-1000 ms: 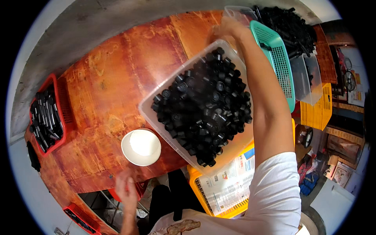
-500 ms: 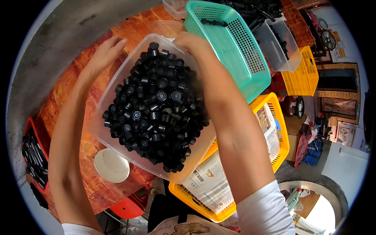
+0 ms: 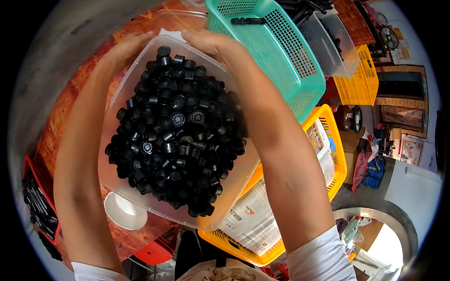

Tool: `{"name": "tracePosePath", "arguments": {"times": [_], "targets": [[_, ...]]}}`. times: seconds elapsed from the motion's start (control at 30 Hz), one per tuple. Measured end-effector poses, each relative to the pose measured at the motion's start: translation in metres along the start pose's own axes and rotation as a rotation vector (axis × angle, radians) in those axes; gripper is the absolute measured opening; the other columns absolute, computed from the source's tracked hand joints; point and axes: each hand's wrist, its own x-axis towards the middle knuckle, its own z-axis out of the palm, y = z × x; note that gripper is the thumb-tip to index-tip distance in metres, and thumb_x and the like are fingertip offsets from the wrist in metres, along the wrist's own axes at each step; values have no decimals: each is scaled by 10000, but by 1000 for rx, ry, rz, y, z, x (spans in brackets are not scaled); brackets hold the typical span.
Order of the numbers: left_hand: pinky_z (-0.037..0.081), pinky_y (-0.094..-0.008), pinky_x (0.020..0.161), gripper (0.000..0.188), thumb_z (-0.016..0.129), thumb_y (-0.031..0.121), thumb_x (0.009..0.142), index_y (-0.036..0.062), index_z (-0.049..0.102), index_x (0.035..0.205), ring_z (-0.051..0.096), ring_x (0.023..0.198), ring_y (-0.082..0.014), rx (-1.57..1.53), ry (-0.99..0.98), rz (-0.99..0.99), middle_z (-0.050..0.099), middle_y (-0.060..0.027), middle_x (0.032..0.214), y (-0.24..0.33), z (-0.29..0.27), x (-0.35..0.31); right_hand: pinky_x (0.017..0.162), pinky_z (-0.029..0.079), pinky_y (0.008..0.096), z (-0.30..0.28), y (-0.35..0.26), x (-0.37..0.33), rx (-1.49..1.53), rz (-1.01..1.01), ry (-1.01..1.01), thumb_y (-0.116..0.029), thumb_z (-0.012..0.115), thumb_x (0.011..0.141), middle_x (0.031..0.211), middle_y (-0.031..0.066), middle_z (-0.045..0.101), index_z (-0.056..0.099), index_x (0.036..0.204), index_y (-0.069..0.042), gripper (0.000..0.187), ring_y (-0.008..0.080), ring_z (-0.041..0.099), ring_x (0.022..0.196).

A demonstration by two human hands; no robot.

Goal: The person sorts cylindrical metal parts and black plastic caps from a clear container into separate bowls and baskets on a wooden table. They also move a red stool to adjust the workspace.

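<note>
Hands are clamped on the far rim of the clear plastic tub (image 3: 123, 93): left hand (image 3: 125, 47) at eleven o'clock, right hand (image 3: 208, 43) at one o'clock, each grip closed on its edge. Black caps (image 3: 176, 136), heaped high, fill the tub, which is held over the wooden table (image 3: 61, 117). A teal basket (image 3: 276, 56) is seen at two o'clock, a yellow crate (image 3: 328, 154) lined with newspaper at four, a white bowl (image 3: 123, 213) at seven.

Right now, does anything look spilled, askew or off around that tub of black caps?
No spill shows. The clear tub sits skewed, its near corner overhanging the table edge above the yellow crate. Both hands, left hand and right hand, grip its far rim.
</note>
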Motion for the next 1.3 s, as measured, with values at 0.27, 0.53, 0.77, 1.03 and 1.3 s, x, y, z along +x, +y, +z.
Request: {"name": "tracePosePath", "arguments": {"times": [0.27, 0.53, 0.77, 1.03, 1.3], "targets": [[300, -287, 552, 547, 590, 627, 788, 120, 516, 596, 433, 608, -126, -87, 317, -183, 454, -11, 579, -30, -51, -40, 1097, 255, 402, 23, -44, -6, 100, -192, -76, -644, 342, 907, 1463, 183, 335, 336, 1432, -71, 778, 303, 300, 1360], [410, -276, 681, 377, 688, 465, 787, 97, 611, 778, 503, 715, -133, -345, 352, 71, 562, -27, 820, -41, -68, -61, 1010, 370, 456, 28, -80, 18, -71, -325, 36, -580, 432, 900, 1335, 208, 487, 581, 1175, 3, 662, 332, 450, 1253], [511, -311, 646, 195, 668, 105, 819, -43, 592, 920, 577, 720, -191, -624, 217, 264, 586, -73, 814, -6, -73, -78, 912, 401, 407, 19, -86, 10, -152, -478, 234, -604, 349, 924, 1078, 181, 636, 611, 1083, 59, 731, 267, 565, 1024], [376, -230, 537, 157, 659, 130, 834, 53, 525, 864, 454, 621, -76, 134, 689, 671, 494, 23, 736, 31, -59, -207, 806, 461, 390, 16, -85, -95, -240, -601, 452, -431, 506, 920, 985, 201, 646, 599, 1079, 35, 501, 242, 613, 905], [454, -387, 580, 119, 607, 118, 846, 25, 543, 884, 588, 655, -304, 810, 805, 443, 552, -187, 721, -103, -54, -397, 752, 505, 303, 75, -12, -186, -231, -754, 466, -254, 636, 875, 988, 130, 635, 607, 1044, 22, 325, 199, 638, 875]]}}
